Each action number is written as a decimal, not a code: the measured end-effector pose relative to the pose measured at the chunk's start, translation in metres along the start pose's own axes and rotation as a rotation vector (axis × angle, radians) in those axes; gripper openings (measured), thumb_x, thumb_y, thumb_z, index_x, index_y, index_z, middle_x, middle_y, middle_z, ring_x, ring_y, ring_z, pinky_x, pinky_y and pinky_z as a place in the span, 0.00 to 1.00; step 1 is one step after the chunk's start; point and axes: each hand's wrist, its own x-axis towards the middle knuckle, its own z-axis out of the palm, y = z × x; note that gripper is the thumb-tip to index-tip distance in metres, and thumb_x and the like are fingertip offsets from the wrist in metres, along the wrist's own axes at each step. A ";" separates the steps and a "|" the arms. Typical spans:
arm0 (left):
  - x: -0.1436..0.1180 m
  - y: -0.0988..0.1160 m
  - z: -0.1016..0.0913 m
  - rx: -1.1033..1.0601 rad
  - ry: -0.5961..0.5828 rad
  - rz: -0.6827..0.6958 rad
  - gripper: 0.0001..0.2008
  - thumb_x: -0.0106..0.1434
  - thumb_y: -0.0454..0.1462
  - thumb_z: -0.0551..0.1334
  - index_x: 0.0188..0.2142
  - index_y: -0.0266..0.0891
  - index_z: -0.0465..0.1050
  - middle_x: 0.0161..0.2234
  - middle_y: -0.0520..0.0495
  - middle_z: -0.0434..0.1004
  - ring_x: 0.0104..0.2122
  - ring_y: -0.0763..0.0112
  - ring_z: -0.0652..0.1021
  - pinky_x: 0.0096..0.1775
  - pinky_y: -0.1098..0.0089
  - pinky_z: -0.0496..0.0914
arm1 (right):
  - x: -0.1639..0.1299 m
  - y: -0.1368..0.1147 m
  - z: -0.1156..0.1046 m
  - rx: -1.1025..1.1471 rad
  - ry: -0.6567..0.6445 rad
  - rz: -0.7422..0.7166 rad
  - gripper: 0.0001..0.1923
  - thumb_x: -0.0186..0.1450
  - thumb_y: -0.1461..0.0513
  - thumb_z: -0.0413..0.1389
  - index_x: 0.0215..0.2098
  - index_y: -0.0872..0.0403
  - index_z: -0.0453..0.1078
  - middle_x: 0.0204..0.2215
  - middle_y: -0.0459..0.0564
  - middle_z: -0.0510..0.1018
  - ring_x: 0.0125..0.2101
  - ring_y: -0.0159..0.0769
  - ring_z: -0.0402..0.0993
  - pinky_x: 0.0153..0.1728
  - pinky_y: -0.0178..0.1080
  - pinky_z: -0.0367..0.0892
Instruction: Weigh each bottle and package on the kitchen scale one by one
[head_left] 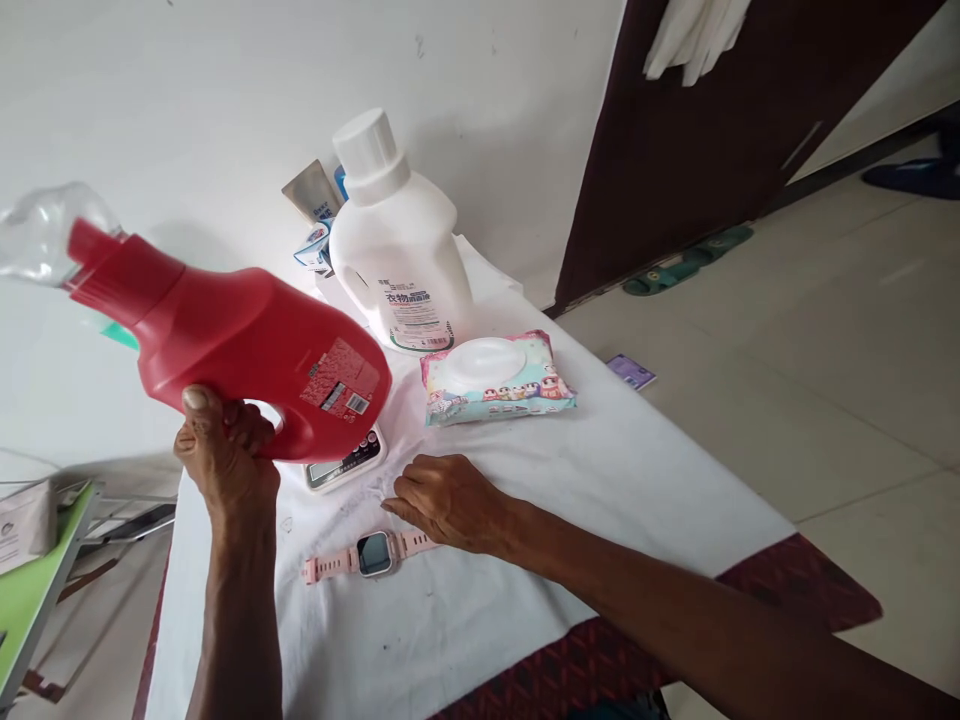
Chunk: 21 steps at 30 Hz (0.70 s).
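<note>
My left hand point(225, 445) is closed around the handle of a red laundry detergent bottle point(262, 350). The bottle is lifted and tilted, with its neck toward the upper left and its base over a small digital scale point(349, 460), which it partly hides. A clear plastic bottle point(56, 235) appears behind the red spout; whether they touch I cannot tell. My right hand point(450, 500) rests palm down with its fingers curled, and I see nothing in it. Beside and partly under it lies a pink-strapped smartwatch point(373, 553) on the white cloth point(420, 640).
Behind the scale stand a white laundry liquid bottle point(397, 250) and a pack of wet wipes point(499, 380). Small boxes point(315, 215) lean by the wall. Green slippers point(686, 262) and a purple packet point(631, 372) lie on the floor; a green shelf point(52, 590) is at left.
</note>
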 end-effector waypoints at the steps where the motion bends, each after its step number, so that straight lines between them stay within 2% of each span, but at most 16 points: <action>1: -0.002 0.002 0.006 -0.015 -0.018 0.015 0.36 0.51 0.65 0.72 0.21 0.44 0.54 0.18 0.57 0.48 0.17 0.78 0.52 0.18 0.68 0.45 | -0.001 0.000 0.000 -0.005 0.005 -0.015 0.21 0.80 0.55 0.51 0.31 0.56 0.74 0.25 0.49 0.78 0.27 0.35 0.72 0.26 0.38 0.53; 6: -0.007 0.001 0.043 0.003 -0.054 0.061 0.38 0.47 0.67 0.73 0.20 0.43 0.52 0.17 0.58 0.50 0.17 0.80 0.53 0.18 0.69 0.47 | 0.001 -0.001 0.000 -0.032 -0.043 0.032 0.20 0.79 0.54 0.53 0.32 0.56 0.75 0.25 0.50 0.79 0.28 0.35 0.74 0.26 0.37 0.54; 9: -0.008 -0.002 0.054 0.004 -0.055 0.029 0.39 0.44 0.67 0.73 0.20 0.43 0.52 0.17 0.58 0.49 0.17 0.80 0.53 0.19 0.69 0.47 | 0.002 -0.001 -0.002 -0.042 -0.099 0.054 0.20 0.79 0.54 0.53 0.35 0.57 0.76 0.28 0.51 0.81 0.31 0.37 0.76 0.27 0.37 0.56; 11: -0.006 -0.002 0.054 -0.009 -0.041 0.020 0.39 0.43 0.67 0.74 0.19 0.43 0.53 0.17 0.58 0.50 0.17 0.80 0.54 0.19 0.69 0.46 | 0.002 -0.002 -0.003 -0.040 -0.117 0.059 0.19 0.79 0.54 0.54 0.36 0.56 0.76 0.29 0.52 0.81 0.32 0.38 0.76 0.27 0.37 0.57; 15: 0.007 0.004 0.041 0.033 0.000 0.066 0.37 0.48 0.66 0.72 0.20 0.43 0.54 0.17 0.57 0.50 0.18 0.79 0.54 0.19 0.68 0.47 | 0.001 -0.002 -0.002 -0.030 -0.101 0.063 0.17 0.78 0.55 0.56 0.34 0.56 0.75 0.29 0.51 0.81 0.32 0.38 0.77 0.26 0.37 0.56; 21: 0.052 0.011 0.023 0.096 0.167 0.213 0.35 0.54 0.64 0.69 0.21 0.44 0.53 0.18 0.57 0.49 0.18 0.78 0.54 0.19 0.68 0.49 | -0.002 -0.003 0.003 -0.018 -0.012 0.063 0.15 0.75 0.58 0.60 0.30 0.54 0.70 0.27 0.47 0.79 0.29 0.36 0.75 0.26 0.38 0.55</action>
